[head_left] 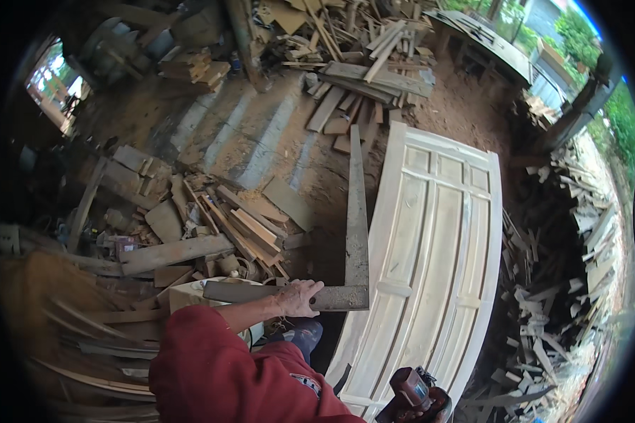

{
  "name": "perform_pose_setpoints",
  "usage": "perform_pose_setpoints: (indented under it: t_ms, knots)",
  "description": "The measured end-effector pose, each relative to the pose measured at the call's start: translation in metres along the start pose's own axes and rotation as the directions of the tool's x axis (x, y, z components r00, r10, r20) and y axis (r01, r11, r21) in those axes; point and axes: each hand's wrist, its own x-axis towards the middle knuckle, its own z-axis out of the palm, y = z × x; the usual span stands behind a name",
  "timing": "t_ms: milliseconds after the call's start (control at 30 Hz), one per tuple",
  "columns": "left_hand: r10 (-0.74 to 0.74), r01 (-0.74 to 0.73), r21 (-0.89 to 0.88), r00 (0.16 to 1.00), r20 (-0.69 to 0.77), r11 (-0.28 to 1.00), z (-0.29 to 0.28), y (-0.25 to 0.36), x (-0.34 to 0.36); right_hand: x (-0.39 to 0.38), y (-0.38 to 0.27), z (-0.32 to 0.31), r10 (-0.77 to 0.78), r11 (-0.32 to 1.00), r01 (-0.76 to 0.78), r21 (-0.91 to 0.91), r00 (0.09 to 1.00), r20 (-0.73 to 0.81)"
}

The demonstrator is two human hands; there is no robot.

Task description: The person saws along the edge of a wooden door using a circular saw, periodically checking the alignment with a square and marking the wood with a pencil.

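Observation:
My left hand [300, 298], at the end of a red sleeve, is closed over a weathered wooden beam [240, 292], its fingers curled on the edge. A second long beam [357, 218] meets it at the right end and runs away from me, so the two form an L. Just to the right lies a pale wooden panelled door [430, 261] with raised frames and recessed panels. On its near end sits a dark red power tool [410, 390], partly cut off by the lower edge. My right hand does not show.
Scrap boards [250, 225] lie heaped at the left, and a pile of planks [374, 84] stands beyond the door. Wood offcuts [543, 352] cover the ground at the right. A tabletop [483, 42] is at the far right, near a post [571, 120].

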Motion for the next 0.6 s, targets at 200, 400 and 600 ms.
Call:
perform_pose_setpoints:
  t_ms: [200, 400, 600]
  knots:
    - [-0.203, 0.207, -0.025, 0.972, 0.114, 0.978, -0.018, -0.005, -0.063, 0.025, -0.063, 0.033, -0.172, 0.977, 0.195, -0.087, 0.96, 0.221]
    - [-0.255, 0.258, -0.017, 0.961, 0.108, 0.966, 0.003, 0.016, -0.142, 0.02, -0.062, 0.024, -0.293, 0.944, 0.329, -0.026, 0.872, 0.391]
    - [-0.256, 0.262, -0.103, 0.964, 0.067, 0.96, 0.024, 0.056, -0.183, 0.032, 0.006, -0.049, -0.353, 0.935, 0.27, 0.229, 0.771, 0.53]
